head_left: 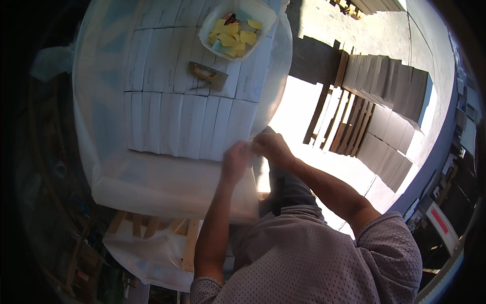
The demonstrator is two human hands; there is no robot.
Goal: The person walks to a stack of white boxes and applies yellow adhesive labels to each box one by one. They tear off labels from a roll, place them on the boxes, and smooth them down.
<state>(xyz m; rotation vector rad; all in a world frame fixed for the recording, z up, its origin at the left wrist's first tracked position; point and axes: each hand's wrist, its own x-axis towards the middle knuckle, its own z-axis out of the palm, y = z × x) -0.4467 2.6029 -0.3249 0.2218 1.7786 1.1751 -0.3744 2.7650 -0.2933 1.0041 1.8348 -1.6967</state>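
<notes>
A translucent plastic sheet (pixel 172 185) hangs round a stack of white boxes (pixel 169 124) in front of me. At the near right corner of the stack, my left hand (pixel 236 161) is closed in a pinch on the sheet's edge. My right hand (pixel 272 147), also closed, pinches the sheet right beside it, the fingertips of both hands nearly meeting. The bit of sheet between the fingers is small and slightly blurred. On top of the boxes lies a tan-grey hand tool (pixel 208 76) with an oval handle opening.
A white tub (pixel 268 23) holding yellow paper scraps stands on the boxes' far side. Wooden slats (pixel 190 243) show beneath the stack at the near left. To the right, more white boxes (pixel 385 126) sit beside a wooden pallet (pixel 349 124) on the sunlit floor.
</notes>
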